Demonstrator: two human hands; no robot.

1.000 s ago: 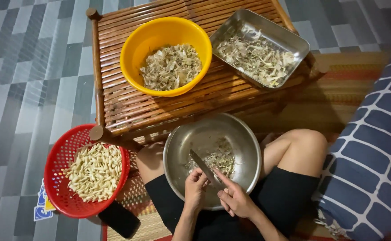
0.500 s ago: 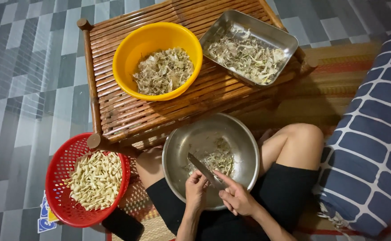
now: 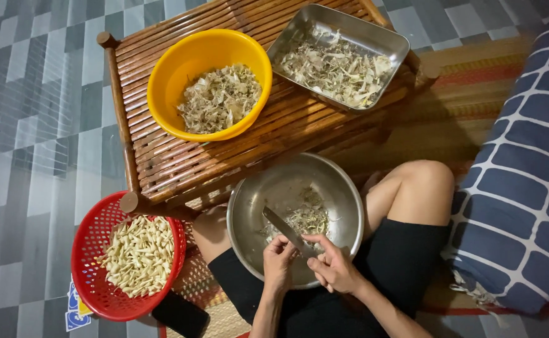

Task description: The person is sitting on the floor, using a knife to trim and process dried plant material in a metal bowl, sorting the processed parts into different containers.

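Right hand [image 3: 335,268] grip stays on knife [image 3: 285,230]; steel bowl [image 3: 343,199] unmoved

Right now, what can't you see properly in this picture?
Head view only:
- What the left hand pinches: too small, hidden by its fingers.
- Knife handle: covered by the right hand.
- Dark flat thing by the red basket: cut off by the bottom edge.
- Bits in the steel bowl: too small.

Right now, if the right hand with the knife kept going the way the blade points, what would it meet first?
The right hand points the knife up and left. It would likely meet the scraps in the steel bowl first, then the bowl's far wall, though the blade's height is unclear.
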